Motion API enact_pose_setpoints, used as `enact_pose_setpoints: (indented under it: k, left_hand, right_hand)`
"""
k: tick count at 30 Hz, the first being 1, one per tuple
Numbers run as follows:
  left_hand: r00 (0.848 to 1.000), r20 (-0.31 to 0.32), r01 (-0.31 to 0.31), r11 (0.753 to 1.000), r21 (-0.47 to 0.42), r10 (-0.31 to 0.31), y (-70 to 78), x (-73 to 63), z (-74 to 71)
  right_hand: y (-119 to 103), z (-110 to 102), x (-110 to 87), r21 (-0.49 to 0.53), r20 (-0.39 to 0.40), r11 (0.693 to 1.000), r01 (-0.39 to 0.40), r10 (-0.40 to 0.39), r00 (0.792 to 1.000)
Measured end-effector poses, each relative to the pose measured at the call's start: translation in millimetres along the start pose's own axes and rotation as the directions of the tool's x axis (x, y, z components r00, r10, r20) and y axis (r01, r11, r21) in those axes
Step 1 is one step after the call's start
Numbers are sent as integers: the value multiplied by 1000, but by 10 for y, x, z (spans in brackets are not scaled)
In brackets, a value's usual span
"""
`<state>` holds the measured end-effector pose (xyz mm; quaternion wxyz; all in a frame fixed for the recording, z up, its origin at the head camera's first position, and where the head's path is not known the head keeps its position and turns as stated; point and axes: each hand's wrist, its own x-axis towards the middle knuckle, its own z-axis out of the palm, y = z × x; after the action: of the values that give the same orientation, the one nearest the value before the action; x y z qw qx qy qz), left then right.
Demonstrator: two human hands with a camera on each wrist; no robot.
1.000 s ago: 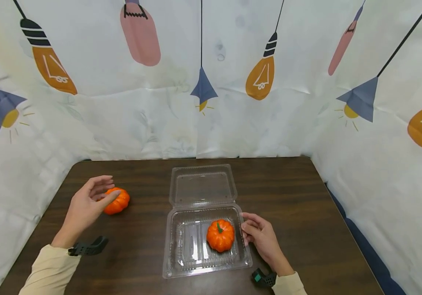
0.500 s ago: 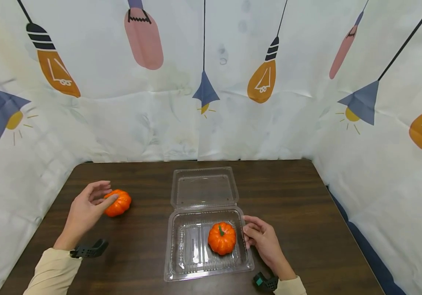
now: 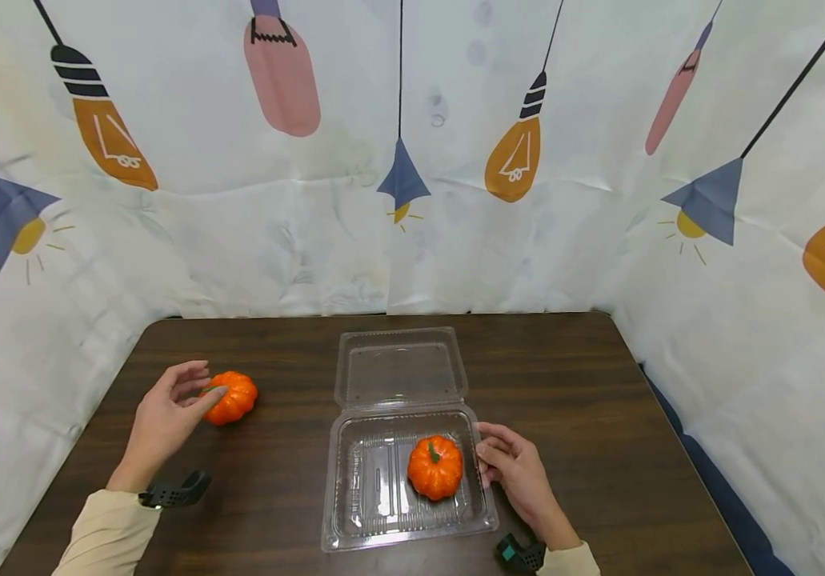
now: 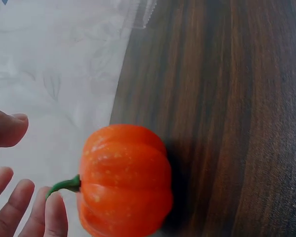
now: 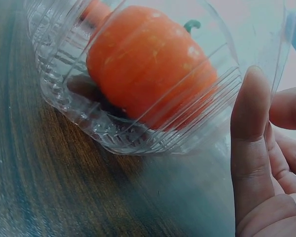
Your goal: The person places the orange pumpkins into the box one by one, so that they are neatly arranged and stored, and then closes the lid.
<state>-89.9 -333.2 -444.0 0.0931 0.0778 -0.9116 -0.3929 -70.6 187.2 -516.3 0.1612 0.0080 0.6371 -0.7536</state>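
Observation:
On the left of the table sits a small orange pumpkin [image 3: 237,398] with a green stem. My left hand [image 3: 160,428] hovers at its left side, thumb and fingers spread apart. The left wrist view has the fingertips [image 4: 55,210] close to the curved stem; whether they touch it I cannot tell. A clear plastic clamshell box [image 3: 365,538] lies with its lid [image 3: 398,368] folded back. A second orange pumpkin [image 3: 435,472] rests inside the box's base, toward the right. My right hand [image 3: 520,472] pinches the right rim of the base between thumb [image 5: 251,113] and fingers.
The dark wood table [image 3: 563,384] holds both the loose pumpkin and the box. White printed cloth [image 3: 275,240] hangs behind it and along both sides. A dark band is worn on each wrist.
My left hand has drawn slightly left, away from the left pumpkin, leaving more of it visible. The right hand stays at the box rim. The head view has shifted slightly.

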Motion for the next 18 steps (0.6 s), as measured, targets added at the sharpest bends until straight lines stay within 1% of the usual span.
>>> enact_pose_setpoints:
  k: [4, 10, 16, 18]
  left_hand:
    - [1000, 23, 15, 1000, -1, -15, -43, 27, 29]
    - [999, 31, 30, 1000, 3, -30, -93, 57, 23]
    - [996, 62, 66, 998, 11, -67, -145, 56, 24]
    - [995, 65, 68, 997, 19, -69, -162, 58, 29]
  right_hand:
    - [-3, -17, 6, -15, -2, 1000, 18, -18, 1000]
    - [-5, -14, 47, -25, 14, 998, 50, -50, 999]
    - [12, -7, 45, -18, 9, 999, 38, -37, 999]
    - [19, -3, 41, -16, 2, 999, 33, -33, 999]
